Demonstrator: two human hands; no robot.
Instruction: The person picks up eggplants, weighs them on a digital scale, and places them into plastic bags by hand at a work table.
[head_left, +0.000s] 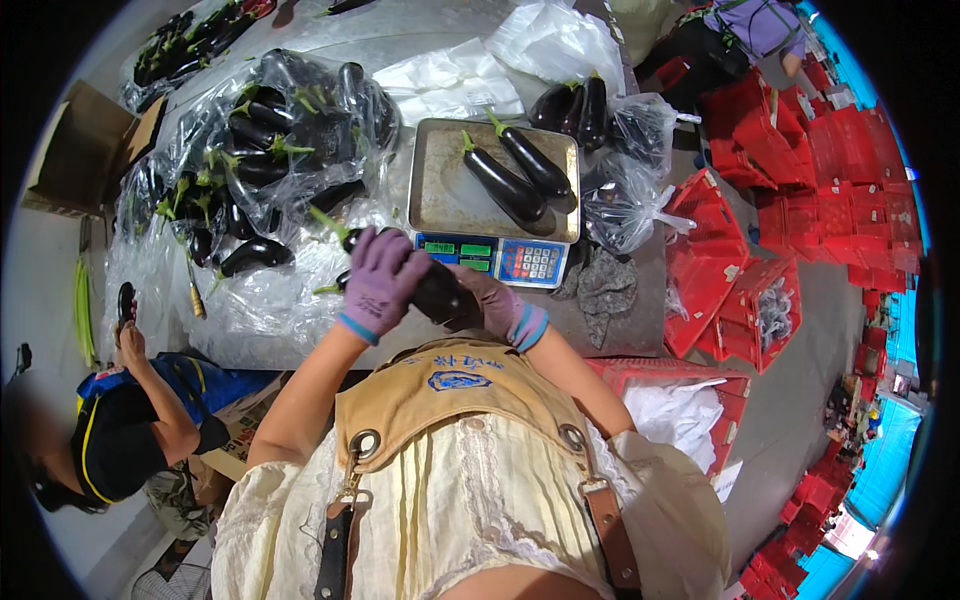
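Note:
My left hand (381, 281), in a purple knit glove with a blue cuff, is closed around a dark eggplant (444, 294). My right hand (499, 304), gloved the same way, holds the eggplant's other end, close to my apron. A green stem (328, 288) pokes out left of my left hand; whether I hold its eggplant cannot be told. Just beyond my hands stands a digital weighing scale (439, 214). Two eggplants lie side by side on its pan, a nearer one (504, 184) and a farther one (534, 161), stems pointing away from me.
Clear plastic (360, 150) partly covers many eggplants (259, 135) on the left. White bags (450, 79) lie behind the scale; knotted bags (626, 202) and a grey rag (607, 285) sit right. A knife (196, 300) lies left. Red crates (705, 255) stand right; a co-worker (142, 420) is left.

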